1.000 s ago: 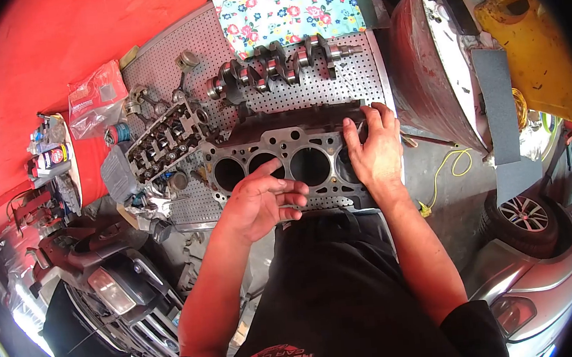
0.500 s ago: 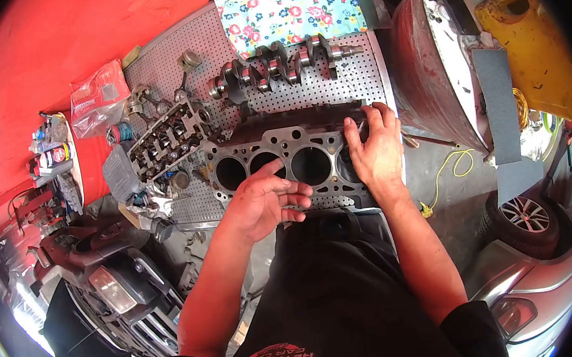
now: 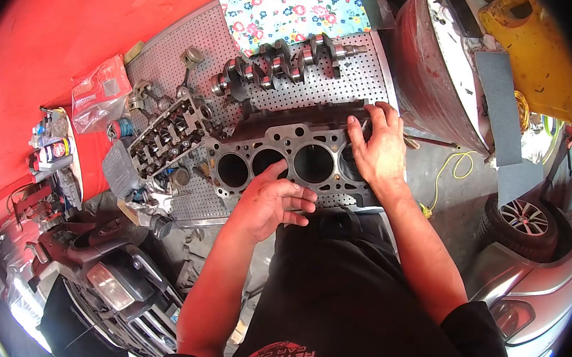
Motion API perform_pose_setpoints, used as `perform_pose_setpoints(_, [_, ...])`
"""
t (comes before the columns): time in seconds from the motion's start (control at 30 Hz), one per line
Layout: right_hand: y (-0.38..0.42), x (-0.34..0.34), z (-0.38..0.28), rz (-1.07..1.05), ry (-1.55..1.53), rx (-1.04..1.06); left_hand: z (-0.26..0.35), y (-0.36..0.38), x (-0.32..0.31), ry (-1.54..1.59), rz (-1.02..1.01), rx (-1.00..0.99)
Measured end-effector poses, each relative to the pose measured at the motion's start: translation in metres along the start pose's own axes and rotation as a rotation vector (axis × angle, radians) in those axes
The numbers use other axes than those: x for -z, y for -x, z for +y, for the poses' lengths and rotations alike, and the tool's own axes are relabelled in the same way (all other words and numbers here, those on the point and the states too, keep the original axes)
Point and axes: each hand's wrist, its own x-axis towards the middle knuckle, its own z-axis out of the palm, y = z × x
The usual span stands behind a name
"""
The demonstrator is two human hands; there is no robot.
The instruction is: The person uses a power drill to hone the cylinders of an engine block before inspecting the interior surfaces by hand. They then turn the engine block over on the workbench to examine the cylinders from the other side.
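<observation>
A bare engine block (image 3: 288, 146) lies on the perforated metal bench with its round cylinder bores facing up. My left hand (image 3: 271, 205) is over the block's near edge, fingers loosely spread and holding nothing, with the index finger reaching over one of the middle bores. Whether that finger touches the bore wall cannot be made out. My right hand (image 3: 378, 148) grips the block's right end, fingers over the far corner and thumb along the top, partly covering the last bore. Beyond the block lies a crankshaft (image 3: 283, 63). A cylinder head (image 3: 170, 137) sits at the left.
Pistons with connecting rods (image 3: 187, 65) lie at the bench's far left, near a plastic bag (image 3: 98, 93). A floral cloth (image 3: 295, 8) covers the back. Right of the bench are a wrapped car panel (image 3: 426, 64) and a yellow cord (image 3: 454, 167) on the floor.
My left hand has shifted very slightly down and right, fingers still spread. My right hand stays on the block's end. The whole view has moved a little.
</observation>
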Motion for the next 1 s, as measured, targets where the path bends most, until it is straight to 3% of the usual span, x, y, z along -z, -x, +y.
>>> perform_pose_setpoints(0.4, [-0.001, -0.004, 0.004, 0.01, 0.021, 0.037, -0.018, -0.002, 0.006, 0.055, -0.046, -0.087])
perform_pose_setpoints(0.53, [0.001, -0.004, 0.004, 0.12, 0.08, 0.153, -0.039, 0.019, 0.029, 0.028, -0.162, -0.214])
perform_pose_setpoints(0.63, [0.012, -0.001, -0.011, 0.22, 0.245, 0.415, -0.066, 0.041, 0.066, 0.011, -0.219, -0.312])
perform_pose_setpoints(0.67, [0.018, 0.004, -0.03, 0.18, 0.26, 0.577, -0.077, 0.045, 0.081, -0.002, -0.204, -0.307])
perform_pose_setpoints(0.73, [0.025, 0.016, -0.074, -0.199, 0.422, 0.909, -0.106, 0.047, 0.112, -0.029, -0.18, -0.281])
perform_pose_setpoints(0.8, [0.017, 0.012, -0.105, -0.476, 0.807, 0.955, -0.132, 0.051, 0.14, -0.039, -0.151, -0.25])
perform_pose_setpoints(0.9, [-0.009, 0.008, -0.121, -0.547, 1.032, 1.287, -0.162, 0.05, 0.18, -0.085, -0.119, -0.24])
perform_pose_setpoints(1.0, [-0.017, 0.006, -0.162, -0.823, 1.249, 1.3, -0.182, 0.048, 0.208, -0.056, -0.066, -0.254])
